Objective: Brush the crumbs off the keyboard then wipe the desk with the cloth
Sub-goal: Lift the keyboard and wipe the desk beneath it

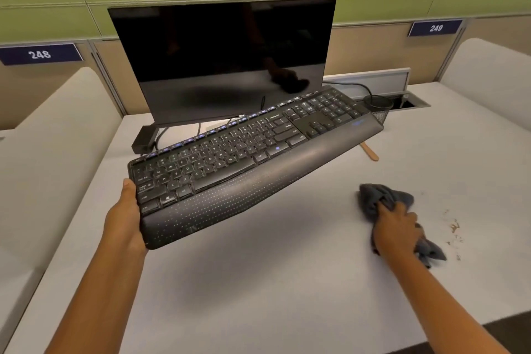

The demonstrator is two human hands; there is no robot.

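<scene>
A black keyboard (253, 161) with a palm rest hangs above the white desk (258, 282), casting a shadow below it. My left hand (126, 215) grips its left end, thumb on the top edge. My right hand (398, 228) holds a bunched grey cloth (379, 198) pressed on the desk at the right. Brown crumbs (454, 228) lie scattered on the desk just right of the cloth.
A dark monitor (224, 60) stands behind the keyboard, with a black power brick (145, 138) and cables at its foot. A black mesh cup (379, 109) and a wooden stick (370, 151) sit at the far right. White dividers flank the desk.
</scene>
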